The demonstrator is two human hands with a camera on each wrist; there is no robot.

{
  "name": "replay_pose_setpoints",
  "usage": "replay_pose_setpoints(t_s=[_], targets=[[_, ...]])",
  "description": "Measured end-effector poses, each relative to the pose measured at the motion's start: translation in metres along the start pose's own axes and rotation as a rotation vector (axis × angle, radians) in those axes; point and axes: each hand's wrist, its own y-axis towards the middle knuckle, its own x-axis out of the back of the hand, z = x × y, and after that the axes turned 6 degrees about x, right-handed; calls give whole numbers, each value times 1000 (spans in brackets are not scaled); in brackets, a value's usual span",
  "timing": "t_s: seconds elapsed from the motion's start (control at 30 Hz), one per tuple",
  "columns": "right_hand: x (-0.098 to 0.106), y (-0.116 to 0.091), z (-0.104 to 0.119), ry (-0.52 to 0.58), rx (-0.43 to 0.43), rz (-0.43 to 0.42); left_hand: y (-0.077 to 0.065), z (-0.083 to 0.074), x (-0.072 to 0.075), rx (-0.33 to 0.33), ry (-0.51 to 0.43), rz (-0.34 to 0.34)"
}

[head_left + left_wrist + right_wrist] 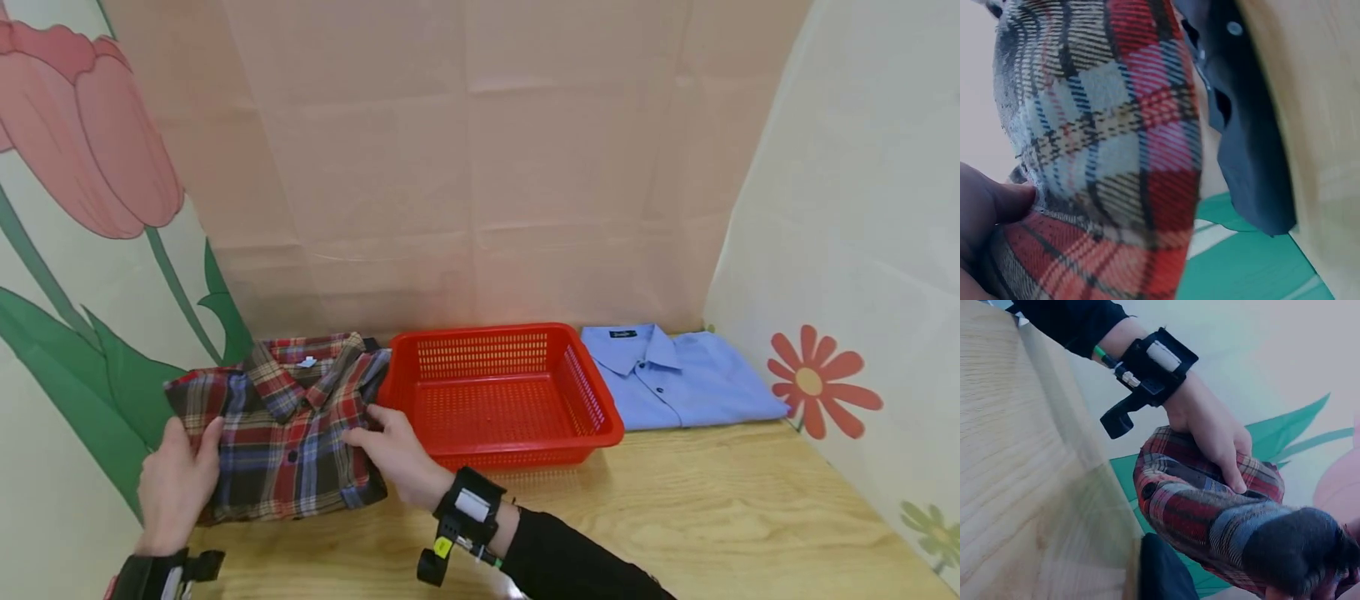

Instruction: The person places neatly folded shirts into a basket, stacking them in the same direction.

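Observation:
A folded plaid shirt (292,454) in red, dark and blue checks is held between both hands, its collar toward the back wall. My left hand (176,483) grips its left side, thumb on top. The right hand (401,454) pinches the right side beside the red basket. In the left wrist view the left thumb (1013,200) presses the checked cloth. The right wrist view shows the opposite hand (1213,428) on the shirt (1204,515), with a few fingertips (1297,592) beneath its near end. Under the raised shirt lies a dark garment (1247,125) with buttons.
A red plastic basket (510,454) with perforated sides stands right of the plaid shirt. Farther right, a folded light-blue shirt (675,392) lies on the wooden table (675,500). Paper-like walls stand behind and on both sides.

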Motion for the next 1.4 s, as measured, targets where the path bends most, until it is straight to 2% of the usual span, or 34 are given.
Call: replay_pose_setpoints(t_s=[0.2,0.37,0.5,0.9,1.2,1.4], targets=[[12,4,4,59,-11,-60,-3,-14,-4,-50,-36,-45],[26,7,6,1,34,-126,-5,-29,-11,-134,-78,-94],[38,7,3,-76,78,-160,-6,-44,-17,-189,-119,-105],[78,3,13,-198,273,-206,-8,-82,-33,-258,-184,-93],[103,3,15,-233,284,-239,-8,-99,-44,-299,-166,-106],[119,2,17,-268,297,-259,-9,-109,-56,-323,-210,-111]])
